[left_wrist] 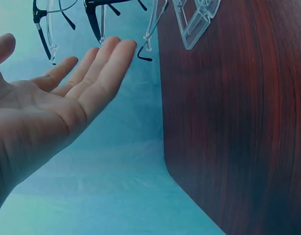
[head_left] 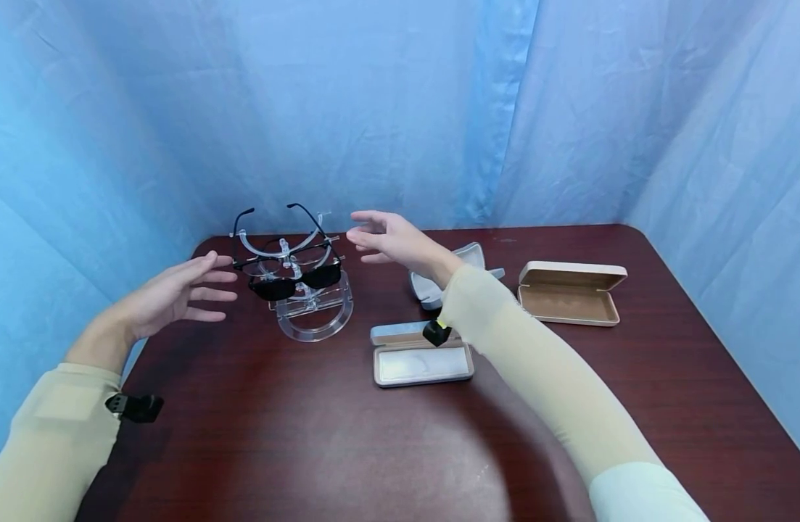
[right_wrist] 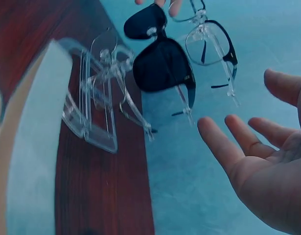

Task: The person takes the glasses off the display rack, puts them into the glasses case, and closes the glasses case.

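A clear display stand holds eyeglasses stacked one above another. Topmost are glasses with clear lenses and black upper rims; black sunglasses sit below them, and a thin wire-rimmed pair hangs lowest. To the left of the stand is my left hand, fingers extended toward it and holding nothing. On the other side my right hand hovers with fingers spread and slightly bent, its palm toward the glasses. In the right wrist view, a gap shows between its fingertips and the glasses.
An open glasses case with a white cloth inside lies under my right forearm. Behind that arm stands a grey open case, partly hidden. Farther right is a beige case with its lid up. Blue curtains surround the dark wooden table.
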`<state>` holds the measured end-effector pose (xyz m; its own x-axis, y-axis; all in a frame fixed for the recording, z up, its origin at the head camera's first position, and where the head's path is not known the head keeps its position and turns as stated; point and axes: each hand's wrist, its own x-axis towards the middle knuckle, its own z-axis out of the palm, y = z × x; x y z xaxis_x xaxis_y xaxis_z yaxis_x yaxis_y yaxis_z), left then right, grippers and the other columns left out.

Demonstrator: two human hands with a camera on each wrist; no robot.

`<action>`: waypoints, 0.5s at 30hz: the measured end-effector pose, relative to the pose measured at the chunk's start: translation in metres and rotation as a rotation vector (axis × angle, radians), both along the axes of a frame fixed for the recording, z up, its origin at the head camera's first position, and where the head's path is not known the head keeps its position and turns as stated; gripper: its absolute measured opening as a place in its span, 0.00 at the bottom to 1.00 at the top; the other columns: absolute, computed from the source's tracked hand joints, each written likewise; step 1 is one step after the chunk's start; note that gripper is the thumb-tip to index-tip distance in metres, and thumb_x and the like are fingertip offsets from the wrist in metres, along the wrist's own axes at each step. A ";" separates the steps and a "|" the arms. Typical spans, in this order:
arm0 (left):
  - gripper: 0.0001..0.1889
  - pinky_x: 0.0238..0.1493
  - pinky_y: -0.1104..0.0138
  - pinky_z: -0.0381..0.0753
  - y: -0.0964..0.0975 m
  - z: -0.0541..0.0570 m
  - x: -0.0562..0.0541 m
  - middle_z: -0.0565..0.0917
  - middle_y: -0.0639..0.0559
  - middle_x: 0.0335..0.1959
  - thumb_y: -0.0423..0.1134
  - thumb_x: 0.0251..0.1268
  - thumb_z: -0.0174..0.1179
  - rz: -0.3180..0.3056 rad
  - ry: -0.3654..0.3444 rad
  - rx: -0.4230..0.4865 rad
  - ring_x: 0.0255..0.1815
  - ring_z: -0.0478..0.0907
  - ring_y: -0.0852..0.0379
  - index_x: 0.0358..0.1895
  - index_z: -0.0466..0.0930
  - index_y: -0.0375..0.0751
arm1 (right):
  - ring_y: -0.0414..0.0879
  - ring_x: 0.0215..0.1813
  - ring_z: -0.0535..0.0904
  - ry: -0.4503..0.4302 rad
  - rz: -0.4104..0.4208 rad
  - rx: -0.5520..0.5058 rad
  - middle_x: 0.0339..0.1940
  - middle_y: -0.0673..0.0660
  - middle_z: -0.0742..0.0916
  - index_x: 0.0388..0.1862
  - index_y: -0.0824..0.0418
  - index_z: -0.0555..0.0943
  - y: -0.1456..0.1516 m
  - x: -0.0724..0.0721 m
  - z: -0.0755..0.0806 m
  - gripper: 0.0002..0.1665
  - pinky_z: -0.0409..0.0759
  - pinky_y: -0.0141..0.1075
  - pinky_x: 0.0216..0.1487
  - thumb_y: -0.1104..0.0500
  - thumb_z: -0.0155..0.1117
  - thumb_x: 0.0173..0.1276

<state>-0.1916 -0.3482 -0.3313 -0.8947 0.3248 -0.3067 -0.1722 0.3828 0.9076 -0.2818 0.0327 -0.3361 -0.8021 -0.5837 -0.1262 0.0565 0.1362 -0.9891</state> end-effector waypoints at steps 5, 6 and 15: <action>0.35 0.51 0.56 0.86 0.002 0.005 -0.002 0.75 0.54 0.62 0.54 0.83 0.43 0.060 0.021 0.096 0.54 0.83 0.59 0.81 0.46 0.37 | 0.56 0.67 0.77 -0.090 0.015 -0.063 0.71 0.58 0.75 0.79 0.57 0.65 -0.010 -0.002 -0.002 0.35 0.81 0.46 0.61 0.56 0.63 0.77; 0.34 0.51 0.56 0.86 0.003 0.005 -0.003 0.76 0.55 0.60 0.52 0.83 0.45 0.078 0.019 0.125 0.53 0.84 0.58 0.80 0.47 0.38 | 0.57 0.67 0.77 -0.101 0.019 -0.071 0.72 0.58 0.75 0.78 0.57 0.65 -0.012 -0.002 -0.003 0.35 0.81 0.46 0.60 0.56 0.63 0.77; 0.18 0.49 0.57 0.87 0.012 0.001 -0.005 0.81 0.52 0.53 0.44 0.80 0.54 0.165 -0.005 0.320 0.51 0.86 0.51 0.65 0.64 0.48 | 0.58 0.67 0.76 -0.137 -0.039 -0.078 0.69 0.59 0.78 0.75 0.59 0.69 -0.021 -0.001 -0.007 0.30 0.84 0.47 0.56 0.60 0.62 0.77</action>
